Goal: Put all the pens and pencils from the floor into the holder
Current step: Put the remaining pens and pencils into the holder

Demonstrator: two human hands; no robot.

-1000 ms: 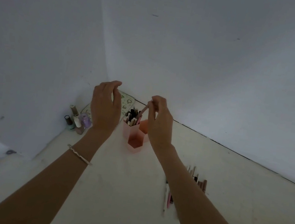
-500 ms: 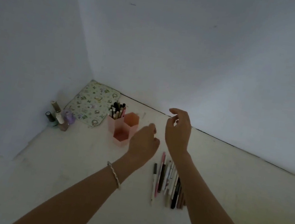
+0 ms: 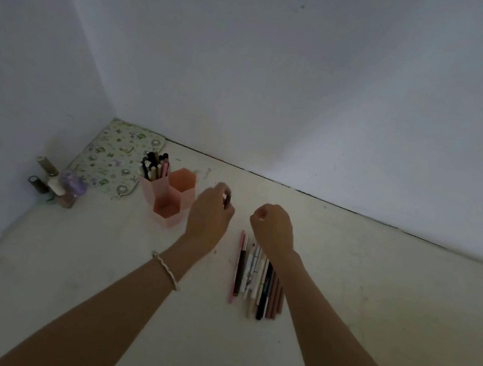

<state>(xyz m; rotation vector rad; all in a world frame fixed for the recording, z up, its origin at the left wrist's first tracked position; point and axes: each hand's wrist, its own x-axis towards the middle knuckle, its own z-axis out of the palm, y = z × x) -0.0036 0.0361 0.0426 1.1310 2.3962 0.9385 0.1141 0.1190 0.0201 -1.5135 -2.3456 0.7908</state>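
A pink holder (image 3: 173, 196) made of three hexagonal cups stands on the floor near the corner. Its back-left cup holds several pens (image 3: 155, 165); the other two cups look empty. Just right of the holder, my left hand (image 3: 210, 213) is closed around a dark pen (image 3: 226, 201), whose tip shows between the fingers. My right hand (image 3: 273, 226) hovers curled into a loose fist over the far end of a row of several pens and pencils (image 3: 255, 278) lying side by side on the floor. Nothing shows in that fist.
A patterned cloth mat (image 3: 115, 159) lies in the corner behind the holder. A few small bottles (image 3: 55, 184) stand against the left wall. White walls close the scene at left and back, and pale floor (image 3: 373, 294) stretches to the right.
Both hands came away from the holder and down to the row of pens. The dark pen at the row's left end is gone from the floor and now sits in my left hand.
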